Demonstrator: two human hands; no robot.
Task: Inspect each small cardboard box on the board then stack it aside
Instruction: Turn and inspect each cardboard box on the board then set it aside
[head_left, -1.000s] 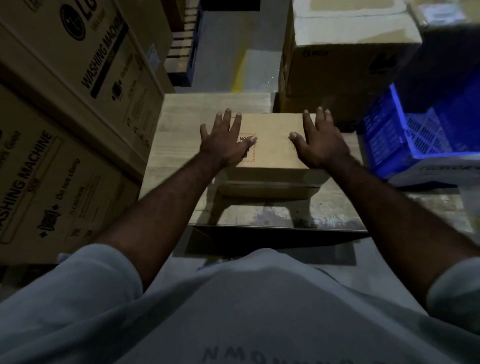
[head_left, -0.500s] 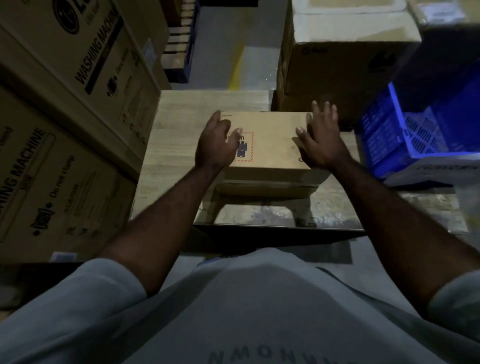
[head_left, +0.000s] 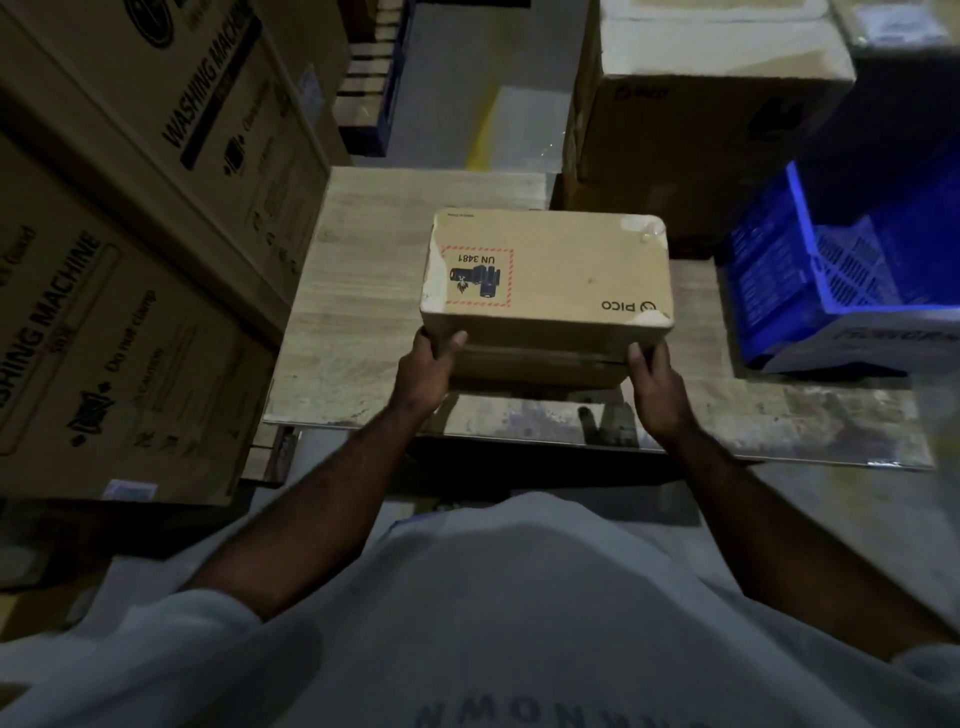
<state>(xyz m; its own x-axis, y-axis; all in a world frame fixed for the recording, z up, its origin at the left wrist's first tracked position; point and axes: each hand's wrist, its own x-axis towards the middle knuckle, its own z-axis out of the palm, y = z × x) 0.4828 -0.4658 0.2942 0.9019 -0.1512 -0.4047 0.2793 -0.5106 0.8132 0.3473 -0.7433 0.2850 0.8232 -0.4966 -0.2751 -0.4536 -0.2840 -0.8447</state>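
A small brown cardboard box (head_left: 566, 270) with a red-bordered UN 3481 label and a PICO logo sits at the middle of the wooden board (head_left: 353, 332). Its near edge looks raised toward me. My left hand (head_left: 423, 369) grips its near left corner, thumb on the front face. My right hand (head_left: 654, 384) holds the near right corner. A second box face (head_left: 540, 366) shows just under it, between my hands; whether it is a separate box I cannot tell.
Large washing-machine cartons (head_left: 130, 249) wall the left side. A big taped carton (head_left: 701, 104) stands behind the board. A blue plastic crate (head_left: 841, 270) sits at the right on a white box. Grey floor lies beyond.
My hands slid from the top of the box to its near corners and took hold. The label and logo, earlier covered, are now exposed, and the box has tipped up toward me.
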